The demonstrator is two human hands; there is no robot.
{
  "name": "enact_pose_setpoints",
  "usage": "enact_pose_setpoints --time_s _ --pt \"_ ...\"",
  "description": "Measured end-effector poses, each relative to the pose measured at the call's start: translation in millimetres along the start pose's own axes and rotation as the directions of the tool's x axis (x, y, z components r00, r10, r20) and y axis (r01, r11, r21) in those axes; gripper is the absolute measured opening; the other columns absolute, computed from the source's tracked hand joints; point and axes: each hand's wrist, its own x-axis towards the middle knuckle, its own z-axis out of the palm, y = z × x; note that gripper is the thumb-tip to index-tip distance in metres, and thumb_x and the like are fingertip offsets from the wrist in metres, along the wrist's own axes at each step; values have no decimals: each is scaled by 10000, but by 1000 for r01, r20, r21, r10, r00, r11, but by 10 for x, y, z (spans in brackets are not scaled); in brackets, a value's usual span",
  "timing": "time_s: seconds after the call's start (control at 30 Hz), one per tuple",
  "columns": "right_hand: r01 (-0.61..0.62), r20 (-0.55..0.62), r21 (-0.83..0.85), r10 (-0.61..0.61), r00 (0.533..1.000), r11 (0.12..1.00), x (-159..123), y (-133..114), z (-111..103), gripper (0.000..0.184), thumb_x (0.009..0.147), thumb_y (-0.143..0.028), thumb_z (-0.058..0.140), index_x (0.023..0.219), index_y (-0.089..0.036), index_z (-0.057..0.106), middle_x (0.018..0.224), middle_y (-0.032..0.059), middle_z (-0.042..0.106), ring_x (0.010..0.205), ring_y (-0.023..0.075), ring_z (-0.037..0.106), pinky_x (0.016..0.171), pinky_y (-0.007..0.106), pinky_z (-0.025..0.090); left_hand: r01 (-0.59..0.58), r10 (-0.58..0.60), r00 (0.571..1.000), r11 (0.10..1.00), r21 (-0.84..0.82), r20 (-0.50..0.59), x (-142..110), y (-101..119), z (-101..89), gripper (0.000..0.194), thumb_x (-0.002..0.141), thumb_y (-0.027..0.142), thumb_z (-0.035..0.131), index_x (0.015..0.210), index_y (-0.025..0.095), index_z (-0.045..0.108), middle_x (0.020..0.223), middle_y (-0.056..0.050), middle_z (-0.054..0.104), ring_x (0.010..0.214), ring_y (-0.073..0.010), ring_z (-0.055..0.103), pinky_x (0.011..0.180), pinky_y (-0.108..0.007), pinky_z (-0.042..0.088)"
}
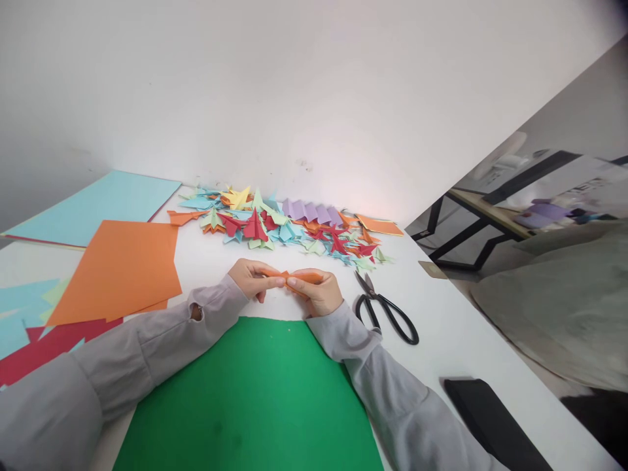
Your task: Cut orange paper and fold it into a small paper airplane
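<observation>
Between my two hands is a small folded piece of orange paper (311, 277), held just above the white table. My left hand (254, 278) pinches its left end between thumb and fingers. The other end is gripped by my right hand (318, 292), whose thumb presses on top near the middle. Both thumb tips almost meet at the fold. Part of the paper is hidden behind the fingers. Below the hands lies a large green sheet (245, 392). Black-handled scissors (385, 307) rest with blades parted, right of my right hand.
Many small folded paper shapes (255, 226) in several colours are heaped along the wall. Orange sheets (122, 268) and light blue sheets (103, 203) lie at the left, with red paper (53, 350) nearer. A black flat object (490, 418) sits at the lower right, by the table edge.
</observation>
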Motion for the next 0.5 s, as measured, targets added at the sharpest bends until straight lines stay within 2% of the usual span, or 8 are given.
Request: enact_pose_setpoints --time_s 0.1,0.27,0.5 --pt "16 27 -38 -15 1000 999 -2 9 -14 198 487 -294 794 616 -177 702 482 0 632 437 115 530 470 251 421 -3 2 1000 999 40 24 -10 -14 15 337 564 407 714 717 108 688 424 9 565 303 -67 443 321 -180 313" --pt "32 50 -89 -27 998 996 -7 -4 -19 198 489 -298 793 610 -173 698 447 -9 610 411 103 507 441 233 396 1 -5 999 994 108 36 -39 5 9 280 598 380 697 652 107 673 326 34 485 291 -56 416 339 -165 314" --pt "53 79 -76 -47 996 996 -42 -49 29 208 518 -311 781 647 -175 690 487 -12 622 414 101 510 432 230 408 -61 56 997 994 89 59 -23 -9 -21 317 607 429 684 601 117 629 335 29 497 285 -60 409 330 -173 307"
